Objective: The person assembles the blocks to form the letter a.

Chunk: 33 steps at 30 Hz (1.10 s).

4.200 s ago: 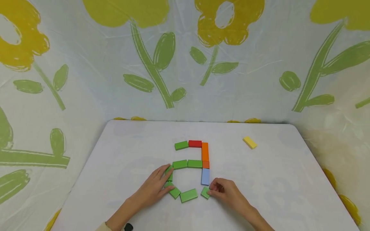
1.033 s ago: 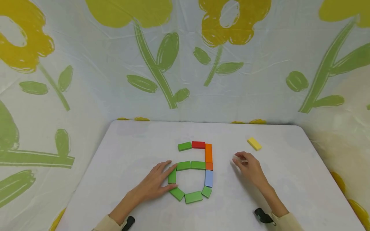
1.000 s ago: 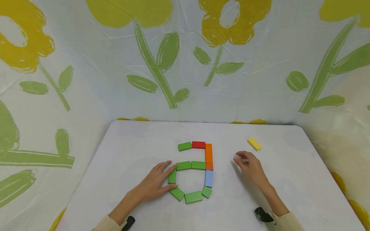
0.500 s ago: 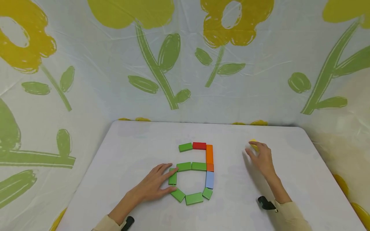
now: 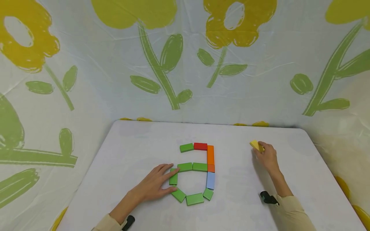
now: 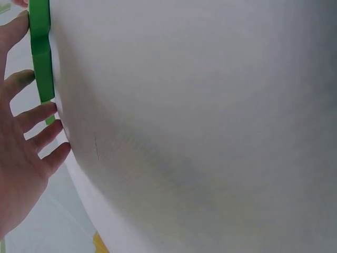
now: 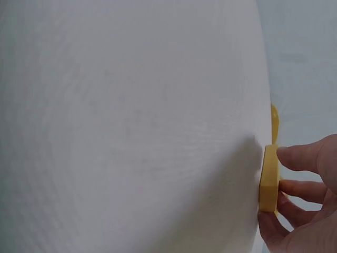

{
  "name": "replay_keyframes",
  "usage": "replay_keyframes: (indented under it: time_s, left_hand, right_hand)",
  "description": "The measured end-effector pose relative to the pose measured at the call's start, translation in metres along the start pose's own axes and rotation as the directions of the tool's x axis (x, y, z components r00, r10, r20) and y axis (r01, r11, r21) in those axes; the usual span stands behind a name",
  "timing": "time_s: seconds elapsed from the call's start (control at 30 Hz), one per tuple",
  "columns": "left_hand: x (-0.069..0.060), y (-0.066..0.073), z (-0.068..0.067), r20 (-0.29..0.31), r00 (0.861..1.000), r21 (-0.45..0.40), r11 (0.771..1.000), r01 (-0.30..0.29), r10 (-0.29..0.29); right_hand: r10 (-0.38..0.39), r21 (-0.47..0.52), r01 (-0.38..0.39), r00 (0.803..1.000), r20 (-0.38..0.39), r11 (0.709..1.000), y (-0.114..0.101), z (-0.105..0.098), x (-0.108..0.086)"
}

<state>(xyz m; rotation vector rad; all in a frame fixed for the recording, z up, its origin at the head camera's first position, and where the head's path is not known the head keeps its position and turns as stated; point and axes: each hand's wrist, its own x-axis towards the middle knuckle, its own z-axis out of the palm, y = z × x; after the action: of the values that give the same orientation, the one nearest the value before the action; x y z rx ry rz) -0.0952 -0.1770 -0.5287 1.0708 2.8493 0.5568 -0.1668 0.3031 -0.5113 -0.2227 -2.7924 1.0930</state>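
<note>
My left hand (image 5: 153, 184) lies with fingers spread at the left of a block figure, its fingertips touching the green block on the left side (image 5: 173, 179) and its thumb the lower-left green block (image 5: 179, 195). In the left wrist view the fingers are fairly straight beside the green blocks (image 6: 43, 63). At the right of the table my right hand (image 5: 268, 158) pinches a yellow block (image 5: 255, 145) between thumb and fingers. The right wrist view shows the yellow block (image 7: 269, 179) gripped by its ends, at or close to the table surface.
The figure continues with a red block (image 5: 200, 146), a long orange block (image 5: 210, 154), a small orange block (image 5: 211, 168), a blue block (image 5: 210, 180) and more green blocks (image 5: 195, 199). Behind the white table (image 5: 138, 141) hangs a flower-patterned cloth (image 5: 115, 57).
The small green block was set below the blue one, closing the loop. My right hand then moved right and back to the yellow block and took hold of it. The left hand stays nearly still.
</note>
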Motion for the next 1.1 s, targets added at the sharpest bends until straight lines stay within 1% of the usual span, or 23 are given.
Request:
replay_keyframes:
  time_s: [0.1,0.27,0.37,0.47,0.6,0.7,0.83,0.97,1.1]
  left_hand:
    - [0.000,0.001,0.000,0.004,1.000,-0.002,1.000,0.003,-0.003]
    - [0.001,0.002,0.000,-0.004,1.000,-0.001,1.000,-0.009,0.009]
    - [0.002,0.003,0.000,-0.004,1.000,-0.003,1.000,-0.012,0.012]
    - [0.001,0.003,0.000,-0.008,1.000,0.001,1.000,-0.015,0.015]
    - [0.001,0.002,0.001,-0.011,1.000,0.000,1.000,-0.013,0.013]
    - [0.001,0.002,-0.001,0.013,1.000,-0.012,1.000,0.007,-0.007]
    - [0.000,0.002,-0.003,0.043,0.999,-0.024,0.999,0.030,-0.029]
    - [0.000,0.001,-0.002,0.031,0.999,-0.025,0.999,0.025,-0.024]
    - [0.000,0.002,-0.003,0.025,0.999,-0.025,0.999,0.021,-0.021]
  right_hand:
    - [0.004,-0.002,-0.004,1.000,-0.001,1.000,0.004,-0.001,0.000]
    - [0.024,-0.006,-0.024,0.999,-0.024,1.000,0.010,-0.004,-0.001]
    - [0.031,0.012,-0.030,0.999,-0.041,0.999,0.010,-0.005,-0.003]
    - [0.003,0.022,-0.001,0.998,-0.069,1.000,0.008,-0.008,-0.005]
    - [-0.074,0.014,0.076,0.993,-0.095,0.997,0.007,-0.012,-0.009]
    - [-0.121,0.013,0.122,0.990,-0.079,0.992,0.007,-0.014,-0.013]
    - [-0.150,0.007,0.150,0.988,-0.037,0.989,0.004,-0.015,-0.020]
    - [-0.163,0.005,0.163,0.987,-0.004,0.987,0.000,-0.015,-0.030]
    - [-0.147,-0.001,0.147,0.988,0.046,0.989,-0.004,-0.014,-0.041]
